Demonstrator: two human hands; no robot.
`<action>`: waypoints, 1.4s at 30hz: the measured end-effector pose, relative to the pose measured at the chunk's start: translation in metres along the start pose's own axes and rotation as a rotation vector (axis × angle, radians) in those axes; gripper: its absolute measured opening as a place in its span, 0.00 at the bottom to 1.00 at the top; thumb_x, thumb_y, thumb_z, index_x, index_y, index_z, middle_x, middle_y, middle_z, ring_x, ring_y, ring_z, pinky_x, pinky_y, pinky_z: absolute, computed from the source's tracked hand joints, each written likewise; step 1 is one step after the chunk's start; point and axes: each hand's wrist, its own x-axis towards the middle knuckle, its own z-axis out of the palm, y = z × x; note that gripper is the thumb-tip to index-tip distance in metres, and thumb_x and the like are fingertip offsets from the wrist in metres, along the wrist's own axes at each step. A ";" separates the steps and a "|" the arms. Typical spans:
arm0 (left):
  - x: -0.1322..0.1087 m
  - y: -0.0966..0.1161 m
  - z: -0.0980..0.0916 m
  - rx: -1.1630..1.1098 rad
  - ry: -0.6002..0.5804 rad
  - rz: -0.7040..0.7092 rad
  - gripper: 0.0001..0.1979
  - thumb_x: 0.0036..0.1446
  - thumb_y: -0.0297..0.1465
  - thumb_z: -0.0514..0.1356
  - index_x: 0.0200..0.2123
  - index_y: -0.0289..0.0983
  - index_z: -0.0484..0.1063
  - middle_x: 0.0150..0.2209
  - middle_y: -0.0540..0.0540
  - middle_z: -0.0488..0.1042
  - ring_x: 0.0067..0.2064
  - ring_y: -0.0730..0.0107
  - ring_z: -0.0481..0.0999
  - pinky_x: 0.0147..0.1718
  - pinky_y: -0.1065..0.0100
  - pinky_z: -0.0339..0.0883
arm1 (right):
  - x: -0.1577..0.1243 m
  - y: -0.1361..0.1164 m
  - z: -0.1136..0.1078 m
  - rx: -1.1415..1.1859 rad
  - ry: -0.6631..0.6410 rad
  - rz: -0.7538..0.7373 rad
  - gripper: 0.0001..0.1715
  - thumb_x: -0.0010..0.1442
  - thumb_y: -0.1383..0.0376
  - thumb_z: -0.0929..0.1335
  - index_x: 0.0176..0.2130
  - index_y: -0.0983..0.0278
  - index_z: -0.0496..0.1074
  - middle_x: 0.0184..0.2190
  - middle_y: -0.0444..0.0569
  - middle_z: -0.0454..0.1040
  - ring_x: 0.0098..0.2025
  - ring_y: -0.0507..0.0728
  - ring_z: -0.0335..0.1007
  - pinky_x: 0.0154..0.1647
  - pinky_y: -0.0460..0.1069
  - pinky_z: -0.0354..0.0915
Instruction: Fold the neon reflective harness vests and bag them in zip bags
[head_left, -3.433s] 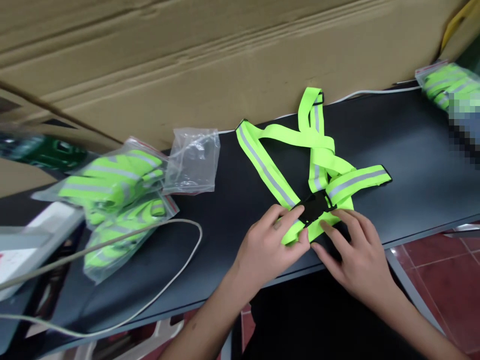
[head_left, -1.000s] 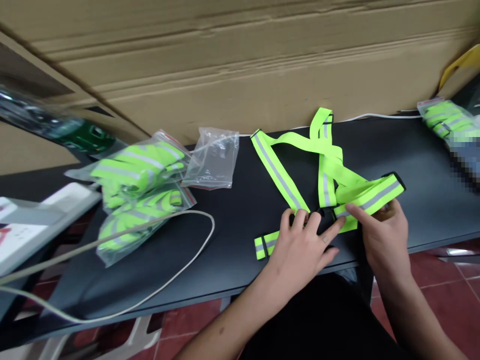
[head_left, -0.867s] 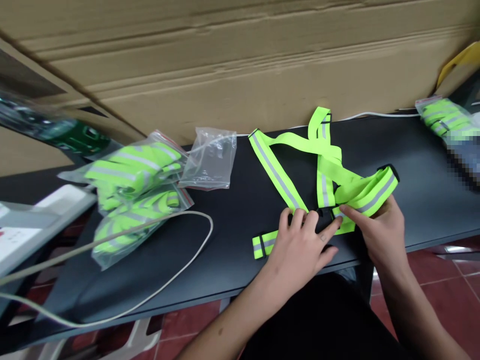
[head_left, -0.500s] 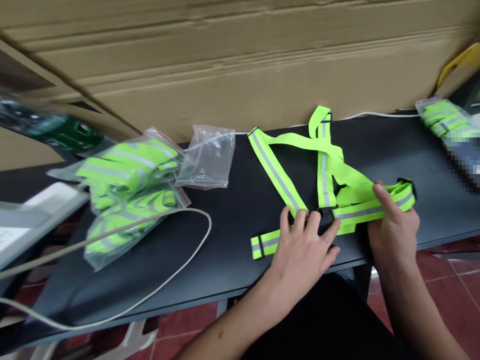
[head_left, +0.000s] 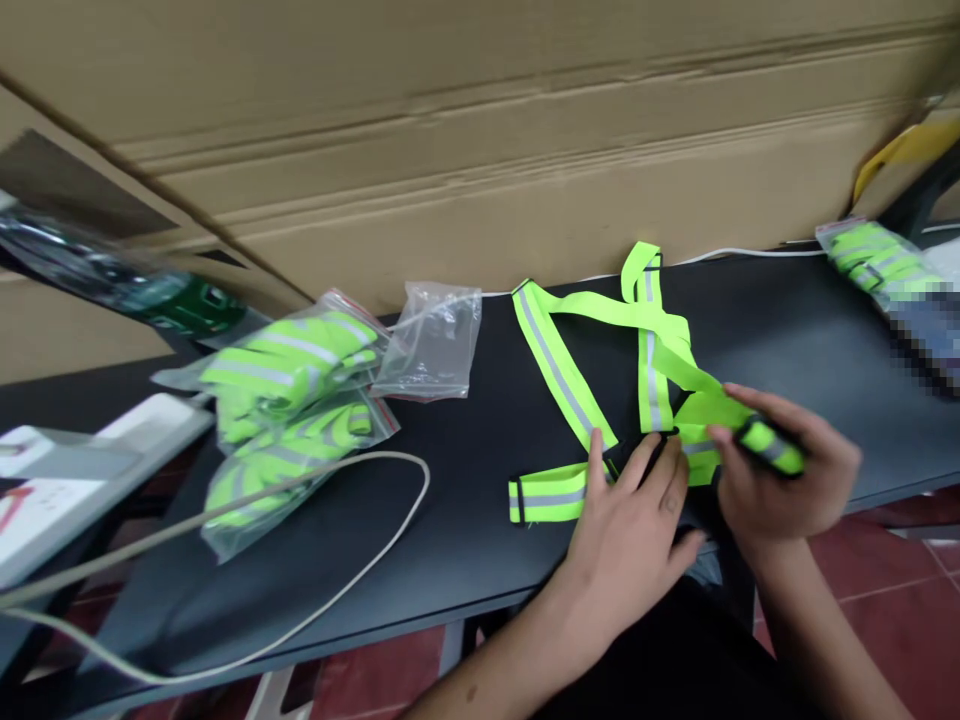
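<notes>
On a black table (head_left: 465, 520) backed by a wall of cardboard (head_left: 480, 140), a white box (head_left: 67, 480) sits at the far left edge. A pale cable (head_left: 352, 560) loops off it across the tabletop. Just beside the cable lie two bagged harnesses (head_left: 292, 400), stacked and overlapping, with an empty clear bag (head_left: 433, 340) touching them on the right.

Right of centre, an unbagged neon-yellow harness (head_left: 559, 370) lies spread flat, its shoulder straps crossing toward the cardboard. Its waist strap runs left to right along the table's front edge, from a loose tail (head_left: 544, 497) through a black buckle (head_left: 662, 438).

The person's left hand (head_left: 637, 545) rests over that strap at the buckle. Its grip is open, with fingers splayed and pressing down, closed around nothing.

The right hand (head_left: 795, 490), blurred, is curled around the strap end (head_left: 772, 447), its grip shut on the doubled webbing and raised slightly off the table. That end lies to the right of the buckle, along the strap's long axis. The right hand is the nearer to it and the left the nearer to the buckle.

Another bagged harness (head_left: 874, 262) lies well apart at the far right, above red floor tiles (head_left: 900, 610).
</notes>
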 end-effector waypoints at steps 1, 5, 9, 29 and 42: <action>0.000 0.000 0.001 -0.020 -0.004 -0.004 0.28 0.69 0.45 0.51 0.65 0.36 0.63 0.65 0.42 0.67 0.69 0.56 0.58 0.70 0.39 0.36 | -0.004 -0.003 -0.001 0.032 -0.169 -0.055 0.24 0.55 0.69 0.75 0.51 0.59 0.74 0.44 0.51 0.80 0.46 0.62 0.78 0.48 0.59 0.74; 0.001 -0.004 0.001 -0.130 -0.018 -0.008 0.24 0.66 0.44 0.55 0.59 0.37 0.69 0.57 0.42 0.75 0.67 0.51 0.61 0.68 0.32 0.38 | -0.018 -0.003 -0.005 0.011 -0.569 -0.130 0.35 0.61 0.74 0.66 0.65 0.57 0.64 0.60 0.53 0.72 0.62 0.63 0.68 0.61 0.62 0.68; -0.001 -0.010 -0.005 -0.219 -0.031 0.035 0.23 0.64 0.36 0.56 0.60 0.34 0.66 0.59 0.39 0.72 0.68 0.54 0.60 0.70 0.37 0.39 | -0.023 0.005 -0.010 0.013 -0.679 -0.178 0.38 0.60 0.79 0.60 0.66 0.60 0.61 0.63 0.54 0.69 0.67 0.62 0.62 0.63 0.65 0.66; -0.054 -0.027 -0.011 -0.124 0.269 -0.148 0.12 0.65 0.26 0.57 0.49 0.37 0.74 0.53 0.42 0.76 0.64 0.55 0.66 0.65 0.45 0.58 | -0.017 -0.008 -0.018 -0.015 -0.904 -0.412 0.21 0.64 0.73 0.66 0.56 0.65 0.73 0.54 0.53 0.76 0.61 0.63 0.66 0.65 0.66 0.62; -0.081 -0.061 -0.057 -0.735 0.183 -0.574 0.17 0.58 0.31 0.64 0.51 0.43 0.69 0.42 0.48 0.77 0.35 0.68 0.81 0.33 0.68 0.77 | -0.033 -0.033 -0.022 -0.169 -0.795 -0.324 0.21 0.61 0.80 0.64 0.52 0.72 0.76 0.45 0.56 0.77 0.44 0.61 0.69 0.43 0.56 0.66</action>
